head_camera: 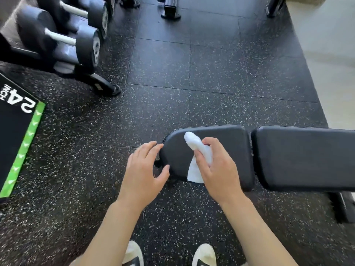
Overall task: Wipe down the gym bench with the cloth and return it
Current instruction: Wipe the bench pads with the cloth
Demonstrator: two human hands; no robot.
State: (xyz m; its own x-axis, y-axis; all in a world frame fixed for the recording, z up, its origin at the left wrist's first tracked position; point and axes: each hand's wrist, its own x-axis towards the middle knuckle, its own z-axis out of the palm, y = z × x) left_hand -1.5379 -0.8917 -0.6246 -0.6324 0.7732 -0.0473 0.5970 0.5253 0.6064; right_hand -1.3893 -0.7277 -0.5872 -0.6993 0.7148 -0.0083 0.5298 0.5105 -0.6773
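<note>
I saw the right hand [217,166] grasping the cloth [196,150] on the surface [297,156], whose long axis ran rightward from the grip; the left hand [144,169] lay released alongside.

Both forearms are bare from the bottom edge of the view up to the wrists, with no sleeve, watch or band on them. The left hand [143,169] and the right hand [217,166] wear no gloves or rings. The fingernails are short and unpainted. On the feet are white shoes [204,254] with black stripes across the top.
</note>
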